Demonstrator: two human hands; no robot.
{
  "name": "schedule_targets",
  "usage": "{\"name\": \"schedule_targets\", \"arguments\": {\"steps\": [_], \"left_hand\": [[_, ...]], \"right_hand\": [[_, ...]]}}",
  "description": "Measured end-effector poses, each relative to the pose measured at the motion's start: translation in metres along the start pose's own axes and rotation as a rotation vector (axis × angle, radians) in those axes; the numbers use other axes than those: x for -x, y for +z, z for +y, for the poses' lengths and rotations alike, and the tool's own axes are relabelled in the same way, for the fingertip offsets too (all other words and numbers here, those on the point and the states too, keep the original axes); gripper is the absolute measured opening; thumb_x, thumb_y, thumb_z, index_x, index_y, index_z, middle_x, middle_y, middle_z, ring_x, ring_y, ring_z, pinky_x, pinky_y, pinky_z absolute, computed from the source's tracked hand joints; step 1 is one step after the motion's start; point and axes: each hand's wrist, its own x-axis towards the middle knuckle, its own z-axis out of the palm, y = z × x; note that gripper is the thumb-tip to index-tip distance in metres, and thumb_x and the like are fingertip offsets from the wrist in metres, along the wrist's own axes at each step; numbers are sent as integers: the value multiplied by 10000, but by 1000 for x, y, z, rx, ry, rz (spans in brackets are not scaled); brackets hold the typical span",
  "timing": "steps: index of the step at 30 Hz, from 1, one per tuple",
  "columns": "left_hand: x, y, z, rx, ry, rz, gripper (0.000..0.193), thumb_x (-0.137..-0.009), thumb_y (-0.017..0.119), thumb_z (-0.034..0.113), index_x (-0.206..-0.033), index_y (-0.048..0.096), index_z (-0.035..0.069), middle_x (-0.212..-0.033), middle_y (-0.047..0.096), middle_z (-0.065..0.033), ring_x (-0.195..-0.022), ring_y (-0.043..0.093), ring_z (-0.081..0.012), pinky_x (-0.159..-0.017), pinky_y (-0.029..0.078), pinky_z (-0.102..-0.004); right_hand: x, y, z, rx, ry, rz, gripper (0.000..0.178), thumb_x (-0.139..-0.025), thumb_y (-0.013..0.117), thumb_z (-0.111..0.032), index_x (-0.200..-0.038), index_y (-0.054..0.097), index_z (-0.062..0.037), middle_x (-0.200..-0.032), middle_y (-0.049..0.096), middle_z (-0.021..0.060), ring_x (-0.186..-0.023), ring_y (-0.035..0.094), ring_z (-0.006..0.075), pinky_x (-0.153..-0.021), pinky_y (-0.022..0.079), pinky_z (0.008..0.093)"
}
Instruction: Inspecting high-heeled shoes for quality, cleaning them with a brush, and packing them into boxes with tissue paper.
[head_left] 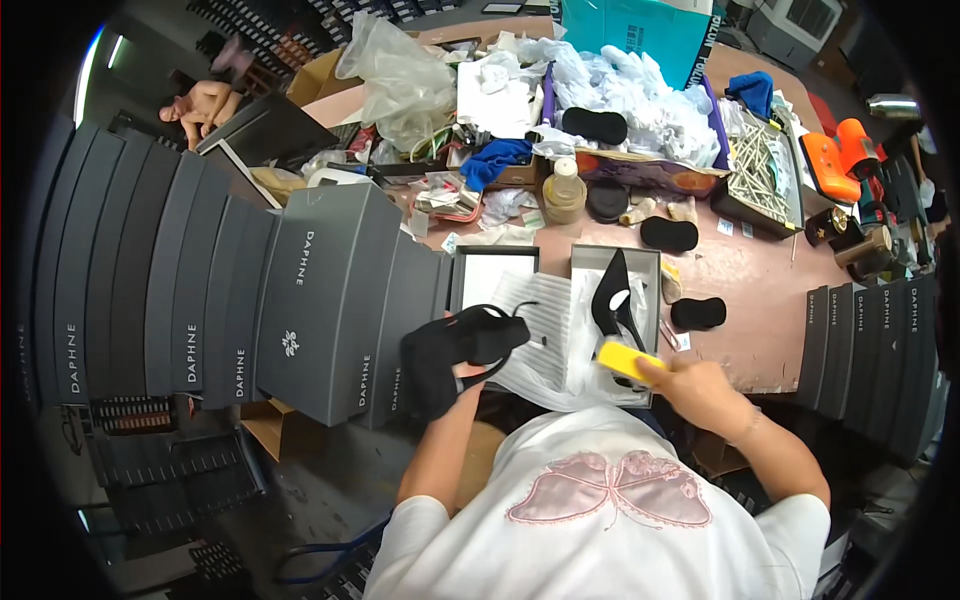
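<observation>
A black strappy shoe [435, 365] is gripped in my left hand [468, 375], which it mostly covers; it is raised left of the open boxes. My right hand [705, 395] is closed around a yellow block [628, 361], possibly a brush; its underside is hard to make out. The block is over the near end of an open grey shoebox [648, 275]. Inside that box lies a black high-heeled shoe [610, 295] on white tissue paper [590, 355]. Ribbed white wrapping [535, 325] spreads between this box and a second open box part [490, 262] on its left.
Dark grey shoeboxes [335, 280] are stacked at left, with more boxes [870, 340] at right. Black pads [698, 314], a bottle [565, 190], a carton of crumpled white plastic [640, 95], a tray of white sticks [762, 165] and an orange tool [830, 168] stand farther back. Another person [205, 105] sits far left.
</observation>
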Motion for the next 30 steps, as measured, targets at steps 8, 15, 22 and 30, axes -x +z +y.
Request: {"name": "schedule_targets", "arguments": {"steps": [8, 15, 22, 30], "left_hand": [[5, 99, -12, -626, -41, 387, 428, -966, 432, 423, -1062, 578, 32, -906, 616, -80, -865, 634, -222, -803, 523, -326], [-11, 84, -40, -360, -47, 134, 460, -964, 419, 442, -1061, 596, 28, -934, 646, -136, -902, 623, -260, -874, 479, -388], [-34, 78, -58, 246, -605, 150, 491, -902, 500, 475, -982, 652, 14, -986, 670, -171, -971, 636, -359, -881, 516, -511], [-11, 127, -108, 245, -989, 107, 486, -885, 514, 509, -1043, 617, 61, -993, 663, -109, -954, 649, -301, -758, 572, -482]], "right_hand": [[-79, 16, -87, -641, -119, 171, 502, -933, 519, -202, -1419, 394, -179, -882, 648, 200, -672, 649, 347, -624, 507, 411], [-67, 2, -52, -903, -129, 141, 481, -941, 539, -269, -1372, 449, -75, -852, 637, 230, -693, 618, 367, -691, 487, 393], [25, 61, 90, -718, 423, 805, 518, -898, 597, -118, -1392, 441, -128, -986, 647, 222, -780, 639, 267, -733, 500, 303], [-5, -21, 36, -628, -223, 678, 723, -730, 756, -202, -1380, 443, -160, -1426, 346, 197, -1293, 343, 413, -1066, 291, 480]]}}
